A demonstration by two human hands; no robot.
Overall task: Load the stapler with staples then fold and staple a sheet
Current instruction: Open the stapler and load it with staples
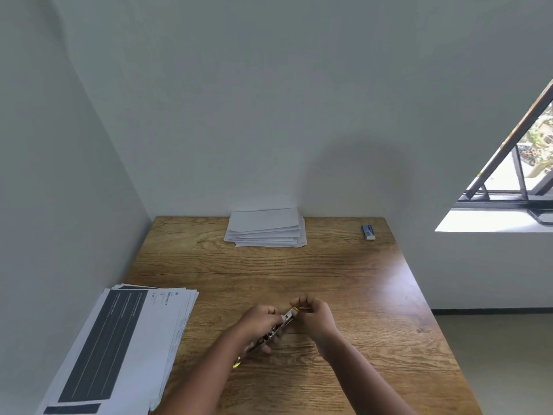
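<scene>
At lower centre of the frame, above the surface, the left hand is gripping the stapler while right hand fingers are pinching something small at its tip, likely staples; loading appears underway, and seating the strip comes next.

Your wooden table stands in a corner against the walls. A stack of folded white sheets lies at its far edge, a small blue-and-white box at the far right corner, and printed papers overhang your near left edge

printed sheets, "1 of 1", "13"
</scene>
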